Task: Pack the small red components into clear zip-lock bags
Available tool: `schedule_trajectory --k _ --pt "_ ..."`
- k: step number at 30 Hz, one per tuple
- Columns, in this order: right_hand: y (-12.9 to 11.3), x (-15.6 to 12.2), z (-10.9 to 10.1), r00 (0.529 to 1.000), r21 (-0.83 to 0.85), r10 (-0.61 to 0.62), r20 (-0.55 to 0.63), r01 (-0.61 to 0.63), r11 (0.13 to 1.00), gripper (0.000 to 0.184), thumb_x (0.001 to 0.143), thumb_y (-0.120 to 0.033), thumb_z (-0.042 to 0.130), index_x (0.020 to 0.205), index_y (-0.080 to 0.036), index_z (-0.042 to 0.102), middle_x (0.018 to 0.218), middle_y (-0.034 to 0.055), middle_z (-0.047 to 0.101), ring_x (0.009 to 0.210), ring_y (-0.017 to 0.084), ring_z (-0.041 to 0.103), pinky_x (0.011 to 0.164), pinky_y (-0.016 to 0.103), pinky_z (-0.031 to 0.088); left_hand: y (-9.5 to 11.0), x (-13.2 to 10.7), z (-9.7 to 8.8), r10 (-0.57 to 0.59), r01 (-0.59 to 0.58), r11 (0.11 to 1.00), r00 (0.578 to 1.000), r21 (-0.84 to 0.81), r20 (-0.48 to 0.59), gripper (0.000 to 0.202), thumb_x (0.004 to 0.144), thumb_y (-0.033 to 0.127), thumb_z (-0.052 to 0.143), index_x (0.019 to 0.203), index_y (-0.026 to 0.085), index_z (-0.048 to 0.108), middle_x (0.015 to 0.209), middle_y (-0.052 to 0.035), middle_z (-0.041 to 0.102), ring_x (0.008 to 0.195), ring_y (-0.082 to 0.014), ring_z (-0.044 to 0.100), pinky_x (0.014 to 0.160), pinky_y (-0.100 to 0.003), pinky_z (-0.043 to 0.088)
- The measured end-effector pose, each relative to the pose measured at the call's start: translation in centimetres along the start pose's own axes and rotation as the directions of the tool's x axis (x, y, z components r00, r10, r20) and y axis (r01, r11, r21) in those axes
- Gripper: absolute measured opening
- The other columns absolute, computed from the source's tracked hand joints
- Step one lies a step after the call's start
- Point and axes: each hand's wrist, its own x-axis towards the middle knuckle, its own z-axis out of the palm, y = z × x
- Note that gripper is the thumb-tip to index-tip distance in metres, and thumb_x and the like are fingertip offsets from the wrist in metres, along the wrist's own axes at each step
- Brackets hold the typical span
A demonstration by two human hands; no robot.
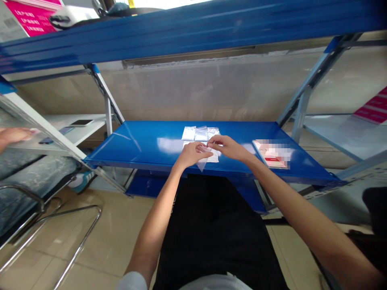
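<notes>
A clear plastic bag [202, 164] hangs from my left hand [194, 154], whose fingers are closed on its upper part near the front of the blue shelf [142, 141]. My right hand [226, 146] meets it from the right, thumb and fingertips pinched at the bag's top edge. Behind my hands several small flat clear packets lie side by side, among them a left packet [189, 133] and a middle packet [201, 133]. Part of the packets beneath my hands is hidden. What the bag contains, if anything, I cannot make out.
A pinkish booklet [273, 155], partly blurred out, lies to the right on the shelf. Slanted metal posts [298, 92] frame both sides, and a blue beam [193, 28] crosses above. At far left another person's hand [16, 135] is over a white shelf with a tablet [81, 122].
</notes>
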Motion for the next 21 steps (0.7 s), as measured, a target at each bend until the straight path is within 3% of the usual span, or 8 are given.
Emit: schedule_trajectory --k 4,8,12,21 --pt "1.3 -0.5 0.0 0.991 0.051 0.102 -0.081 -0.098 0.994 0.040 0.095 -0.056 0.059 0.092 -0.020 0.073 0.084 0.0066 0.072 0.073 0.021 0.062 0.067 0.033 0.045 0.1 -0.1 0.0 -0.042 0.042 0.999 0.999 -0.005 -0.029 0.052 0.072 0.051 0.089 0.109 0.016 0.077 0.096 -0.0093 0.081 0.088 -0.0234 0.075 0.077 -0.029 0.057" --pt "3.7 -1.3 0.6 0.979 -0.048 0.158 -0.129 -0.166 0.985 0.030 0.091 -0.048 0.063 0.085 -0.021 0.072 0.082 0.0056 0.073 0.068 0.020 0.061 0.065 0.032 0.044 -0.5 -0.2 0.1 -0.052 0.051 0.998 0.998 -0.037 -0.034 0.053 0.072 0.050 0.089 0.110 0.015 0.077 0.095 -0.0105 0.081 0.088 -0.0235 0.076 0.077 -0.029 0.059" --pt "5.2 -2.1 2.0 0.991 -0.242 0.105 -0.085 -0.123 0.962 0.014 0.088 -0.032 0.064 0.086 -0.021 0.073 0.080 0.0047 0.072 0.071 0.020 0.061 0.069 0.031 0.044 -1.2 0.1 0.1 -0.037 0.036 0.999 0.998 -0.028 -0.053 0.056 0.072 0.053 0.088 0.111 0.016 0.077 0.100 -0.0120 0.080 0.093 -0.0245 0.076 0.080 -0.031 0.059" --pt "5.9 -2.3 3.5 1.000 -0.403 0.022 -0.021 -0.029 0.915 0.018 0.095 -0.025 0.059 0.090 -0.019 0.075 0.087 0.0095 0.068 0.078 0.021 0.059 0.073 0.029 0.041 -1.0 0.3 -0.1 -0.041 0.048 0.996 0.995 0.078 -0.092 0.053 0.072 0.055 0.087 0.108 0.017 0.077 0.098 -0.0103 0.080 0.096 -0.0257 0.075 0.084 -0.033 0.058"
